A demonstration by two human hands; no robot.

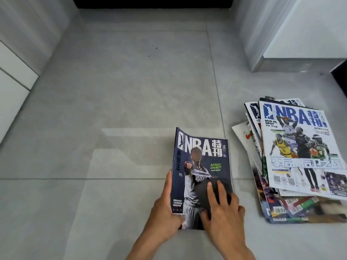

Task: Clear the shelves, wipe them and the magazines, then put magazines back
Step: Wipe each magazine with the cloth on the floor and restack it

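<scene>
Grey tiled floor (116, 102) under magazine pile (300, 156)

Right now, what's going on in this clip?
A person is wiping a dark blue magazine over the grey tiled floor. The left hand grips its spine edge, while the right hand presses a dark cloth on the cover. A messy stack of magazines lies to the right.

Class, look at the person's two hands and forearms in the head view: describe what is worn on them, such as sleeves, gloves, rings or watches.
Nothing is worn. The left hand and right hand are bare: no gloves, rings or watch show. Both forearms are bare to the frame's bottom edge, with no sleeves in view.
</scene>
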